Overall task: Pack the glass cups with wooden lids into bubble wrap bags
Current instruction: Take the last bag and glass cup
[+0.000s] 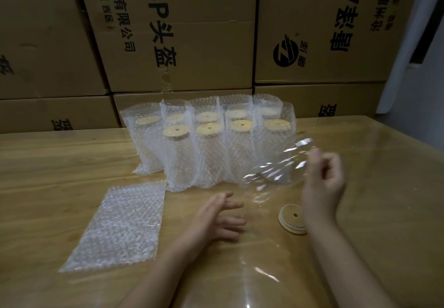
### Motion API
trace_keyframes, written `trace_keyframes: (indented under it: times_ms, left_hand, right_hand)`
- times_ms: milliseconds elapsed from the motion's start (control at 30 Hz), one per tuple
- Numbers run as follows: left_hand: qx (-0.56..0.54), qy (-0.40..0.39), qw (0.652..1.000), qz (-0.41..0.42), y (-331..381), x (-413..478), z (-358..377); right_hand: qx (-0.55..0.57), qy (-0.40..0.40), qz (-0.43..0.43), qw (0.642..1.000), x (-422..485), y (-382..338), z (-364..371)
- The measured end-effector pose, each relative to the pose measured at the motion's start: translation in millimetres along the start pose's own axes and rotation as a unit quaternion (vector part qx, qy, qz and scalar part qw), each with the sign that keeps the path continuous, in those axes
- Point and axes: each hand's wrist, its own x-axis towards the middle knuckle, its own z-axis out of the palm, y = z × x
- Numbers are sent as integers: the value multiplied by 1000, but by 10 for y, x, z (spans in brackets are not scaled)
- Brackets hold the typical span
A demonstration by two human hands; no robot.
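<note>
Table (389, 187): wooden lid (291, 218) near right grip (324, 178) (blurred).

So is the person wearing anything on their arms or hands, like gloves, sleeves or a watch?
No. Both forearms are bare as far as the picture shows, with no sleeves in view. The left hand and right hand wear no gloves, and no watch or bracelet shows. The right hand is blurred, so a thin ring could go unseen.

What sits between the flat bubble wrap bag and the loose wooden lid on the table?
The left hand, its fingers open, lies between the bubble wrap bag and the wooden lid; the head view shows it.
</note>
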Motion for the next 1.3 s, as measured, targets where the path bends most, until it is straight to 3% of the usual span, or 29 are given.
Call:
trace_keyframes:
  times_ms: [167, 300, 567, 700, 867, 1000, 1100, 1167, 1300]
  left_hand:
    - [-180, 23, 983, 10, 73, 8, -160]
    - [-232, 118, 962, 78, 93, 29, -383]
    - [-114, 226, 952, 171, 25, 182, -434]
    - [-16, 282, 928, 243, -38, 188, -450]
    - [76, 257, 906, 327, -76, 118, -378]
    - [135, 245, 908, 313, -94, 106, -407]
    - [88, 221, 928, 287, -61, 89, -406]
    - [56, 203, 943, 258, -36, 102, -419]
    - [2, 171, 960, 223, -32, 138, -434]
  right_hand:
    - [46, -153, 53, 986, -558, 144, 431]
    - [-32, -226, -25, 973, -805, 294, 573]
    - [-40, -287, 88, 953, -876, 519, 528]
    - [-49, -295, 114, 948, -932, 552, 519]
    - [-32, -276, 75, 958, -916, 447, 512]
    - [-25, -268, 22, 963, -855, 420, 477]
    - [6, -270, 8, 963, -769, 396, 452]
    - [46, -288, 28, 956, -718, 366, 438]
    - [104, -307, 153, 934, -706, 354, 416]
